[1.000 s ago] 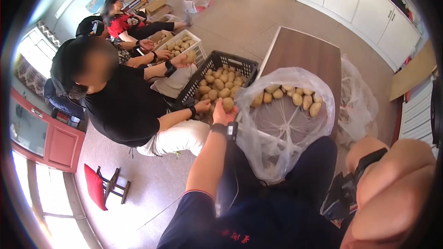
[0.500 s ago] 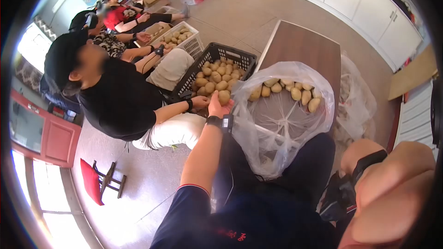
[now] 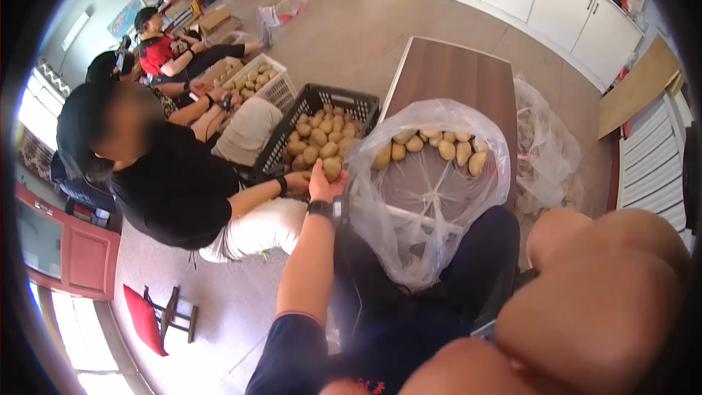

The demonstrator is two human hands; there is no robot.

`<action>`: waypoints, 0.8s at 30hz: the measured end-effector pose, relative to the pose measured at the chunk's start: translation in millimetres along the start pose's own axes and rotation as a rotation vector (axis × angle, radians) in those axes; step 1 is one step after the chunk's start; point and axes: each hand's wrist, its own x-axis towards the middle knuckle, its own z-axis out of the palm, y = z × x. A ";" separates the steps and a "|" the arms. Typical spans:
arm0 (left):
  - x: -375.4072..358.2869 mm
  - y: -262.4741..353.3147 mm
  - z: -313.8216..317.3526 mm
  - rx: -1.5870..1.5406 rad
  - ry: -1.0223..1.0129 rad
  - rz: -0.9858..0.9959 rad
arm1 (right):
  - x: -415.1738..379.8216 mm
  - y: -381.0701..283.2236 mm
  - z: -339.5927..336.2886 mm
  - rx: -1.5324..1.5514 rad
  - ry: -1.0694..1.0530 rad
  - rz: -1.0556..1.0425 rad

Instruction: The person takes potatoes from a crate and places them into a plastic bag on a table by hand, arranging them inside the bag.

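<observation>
My left hand [image 3: 326, 186] reaches forward, fingers curled under and around a round potato [image 3: 332, 169] beside the near corner of a black crate [image 3: 365, 104] of potatoes. Close by, a person's hand [image 3: 296, 182] in a dark wristband rests at the crate's near side. A clear plastic bag [image 3: 479, 231] lies spread open before my knees, with several potatoes [image 3: 447, 149] along its far side. Very near the camera, my right hand [image 3: 585, 314] and arm loom large and blurred at the lower right; the fingers cannot be made out.
A brown table [image 3: 457, 77] extends beyond the bag. Another plastic bag [image 3: 545, 153] stands to its right. People sit in a row on the left, by a white crate [image 3: 281, 89] of potatoes. A red-seated stool [image 3: 146, 320] is on the floor at lower left.
The view has shifted, moving the scene slightly left. My right arm has swung inward and now covers more of the lower right. My left hand still holds the potato.
</observation>
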 end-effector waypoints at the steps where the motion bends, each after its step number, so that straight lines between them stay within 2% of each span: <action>1: -0.9 -4.4 -7.1 -0.008 0.028 -0.007 | 0.1 0.4 -2.6 0.001 -0.008 -0.007; 4: 1.7 -4.0 -5.9 -0.008 -0.043 0.084 | -1.8 -1.0 -3.4 -0.002 -0.014 0.003; 7: 2.3 -1.3 -0.4 0.005 0.058 0.001 | -2.5 -2.6 -7.0 -0.007 0.010 0.011; 14: -3.8 -3.5 -0.2 0.010 0.006 0.052 | 17.6 -14.0 -3.2 0.034 0.028 -0.036; 16: -6.9 -1.3 5.7 0.018 0.042 0.017 | 29.0 -24.1 10.1 0.085 0.052 -0.121; 20: 10.7 2.2 -11.5 0.055 -0.104 0.038 | 62.5 -46.8 55.0 0.239 0.134 -0.374; 21: 11.5 4.1 -11.2 0.003 -0.003 -0.040 | 64.5 -43.1 59.9 0.208 0.141 -0.389; 22: -4.5 3.6 -2.2 -0.022 0.053 0.007 | 63.9 -40.5 74.0 0.224 0.039 -0.495; 23: 6.2 3.6 -15.6 -0.031 0.000 -0.010 | 63.7 -35.8 89.8 0.244 -0.063 -0.613; 24: 24.2 7.2 -27.7 -0.037 -0.057 -0.021 | 61.7 -27.2 103.0 0.257 -0.174 -0.607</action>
